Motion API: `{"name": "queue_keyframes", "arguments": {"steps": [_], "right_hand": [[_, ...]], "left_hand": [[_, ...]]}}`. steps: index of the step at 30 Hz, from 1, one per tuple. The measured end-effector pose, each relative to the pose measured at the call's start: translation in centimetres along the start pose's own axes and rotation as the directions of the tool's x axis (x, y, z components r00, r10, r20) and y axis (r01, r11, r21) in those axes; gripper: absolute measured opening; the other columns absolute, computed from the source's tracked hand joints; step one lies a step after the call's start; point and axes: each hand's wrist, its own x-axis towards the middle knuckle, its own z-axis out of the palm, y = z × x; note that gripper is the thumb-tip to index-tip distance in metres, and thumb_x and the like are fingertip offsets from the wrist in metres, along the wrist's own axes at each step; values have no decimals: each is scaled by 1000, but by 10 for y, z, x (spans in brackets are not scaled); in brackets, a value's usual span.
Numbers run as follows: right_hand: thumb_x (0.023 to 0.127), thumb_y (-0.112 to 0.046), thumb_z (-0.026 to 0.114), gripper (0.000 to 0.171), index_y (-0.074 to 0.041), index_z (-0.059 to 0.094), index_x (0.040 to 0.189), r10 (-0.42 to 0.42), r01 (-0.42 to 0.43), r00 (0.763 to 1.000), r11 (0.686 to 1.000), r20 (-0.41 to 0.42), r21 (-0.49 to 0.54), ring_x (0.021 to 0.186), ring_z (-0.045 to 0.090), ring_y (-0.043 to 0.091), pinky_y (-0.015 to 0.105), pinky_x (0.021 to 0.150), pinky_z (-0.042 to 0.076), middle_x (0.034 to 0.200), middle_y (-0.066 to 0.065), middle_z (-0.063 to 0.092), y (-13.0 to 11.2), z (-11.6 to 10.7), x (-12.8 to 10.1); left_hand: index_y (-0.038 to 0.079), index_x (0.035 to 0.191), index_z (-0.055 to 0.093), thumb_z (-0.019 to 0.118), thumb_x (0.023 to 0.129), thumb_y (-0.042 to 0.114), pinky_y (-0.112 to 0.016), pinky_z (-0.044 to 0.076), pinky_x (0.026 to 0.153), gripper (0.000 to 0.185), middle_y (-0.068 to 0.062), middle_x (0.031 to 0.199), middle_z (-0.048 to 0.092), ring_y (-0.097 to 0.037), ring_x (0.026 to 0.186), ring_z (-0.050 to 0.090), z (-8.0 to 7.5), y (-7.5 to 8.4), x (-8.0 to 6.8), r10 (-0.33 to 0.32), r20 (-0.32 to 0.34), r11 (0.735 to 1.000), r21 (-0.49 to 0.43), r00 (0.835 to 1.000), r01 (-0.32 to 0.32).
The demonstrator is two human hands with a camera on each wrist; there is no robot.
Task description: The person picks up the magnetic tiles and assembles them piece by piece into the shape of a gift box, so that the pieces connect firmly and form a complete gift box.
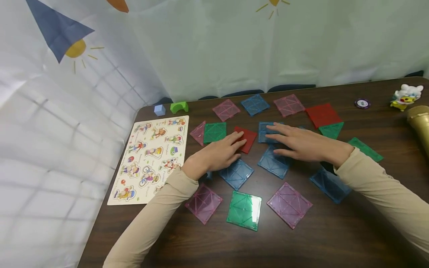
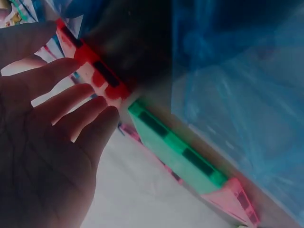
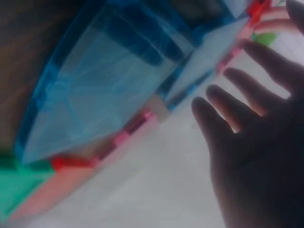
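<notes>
My left hand (image 1: pixel 216 153) has its fingers extended, fingertips on the near-left edge of a red magnetic tile (image 1: pixel 248 140). In the left wrist view those fingers reach the edge of the red tile (image 2: pixel 95 66), beside a green tile (image 2: pixel 175 152). Below that hand lies a blue tile (image 1: pixel 237 174). My right hand (image 1: pixel 301 143) spreads its straight fingers over a blue tile (image 1: pixel 263 133), partly covering it. Another blue tile (image 1: pixel 274 164) lies just below its thumb. A large blue tile (image 3: pixel 104 85) appears next to the right hand (image 3: pixel 256 137) in the right wrist view.
Pink tiles (image 1: pixel 289 204), a green tile (image 1: pixel 244 210) and several others lie flat around the hands. A picture puzzle board (image 1: pixel 157 149) is at left, with small blocks (image 1: pixel 179 107) behind it. A poker chip (image 1: pixel 362 103), figurine (image 1: pixel 406 96) and gold microphone (image 1: pixel 420 121) stand right.
</notes>
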Motion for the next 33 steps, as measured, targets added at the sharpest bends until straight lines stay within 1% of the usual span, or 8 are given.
{"name": "queue_keyframes", "arguments": {"steps": [4, 9, 13, 16, 21, 25, 28, 33], "right_hand": [[105, -32, 64, 60, -2, 49, 155, 21, -22, 999, 999, 41, 25, 151, 32, 48, 70, 111, 37, 166, 24, 34, 1, 3, 4], [106, -31, 63, 62, -1, 46, 157, 46, -49, 998, 996, 49, 68, 151, 32, 47, 68, 112, 36, 166, 24, 32, 3, 6, 2], [106, -30, 63, 61, -1, 46, 157, 50, -53, 998, 995, 38, 89, 152, 31, 46, 69, 113, 35, 166, 24, 32, 2, 8, 3], [106, -30, 64, 61, 0, 46, 156, 52, -55, 998, 994, 34, 92, 152, 29, 46, 68, 113, 34, 166, 24, 33, 0, 9, 4], [105, -30, 65, 63, 1, 45, 156, 52, -54, 998, 995, 28, 83, 153, 29, 47, 69, 113, 35, 165, 25, 33, -3, 10, 6], [105, -31, 66, 64, 0, 45, 157, 49, -51, 999, 996, 24, 79, 153, 28, 47, 69, 113, 34, 165, 25, 33, -3, 13, 8], [104, -30, 67, 65, -1, 45, 157, 57, -59, 998, 995, 29, 81, 153, 27, 46, 69, 115, 32, 166, 24, 33, -2, 13, 7], [103, -30, 68, 65, -2, 46, 157, 65, -68, 997, 994, 38, 83, 154, 27, 46, 70, 115, 31, 166, 23, 33, 1, 12, 5]], "left_hand": [[8, 166, 26, 45, 114, 32, -43, 22, 127, 60, -13, 175, 12, -30, 161, 9, 1, 2, 2, -8, 38, 1000, -4, 999, 8], [10, 166, 23, 43, 114, 33, -45, 13, 128, 61, -13, 175, 8, -32, 161, 3, 1, 4, 6, -2, 47, 1000, -1, 999, 2], [11, 167, 19, 40, 115, 36, -47, 25, 125, 62, -12, 175, 5, -31, 161, 0, 4, 8, 12, -31, 42, 999, -17, 999, 31], [11, 168, 15, 37, 115, 37, -47, 32, 122, 63, -14, 175, 2, -33, 161, -1, 7, 14, 17, -73, 32, 997, -16, 997, 73], [9, 168, 11, 33, 115, 39, -44, 27, 125, 65, -17, 174, -1, -36, 160, -2, 7, 26, 25, -156, 39, 988, -11, 987, 156], [10, 168, 9, 34, 115, 42, -47, 27, 124, 67, -18, 174, -2, -37, 160, -3, 6, 31, 29, -202, 57, 979, -28, 978, 203], [11, 168, 10, 35, 114, 43, -48, 27, 124, 68, -18, 174, -1, -38, 160, -1, 5, 33, 30, -209, 63, 977, -22, 976, 210], [9, 168, 13, 35, 114, 42, -45, 21, 126, 67, -20, 174, 4, -40, 160, 4, 2, 35, 32, -192, 53, 981, 18, 980, 191]]}}
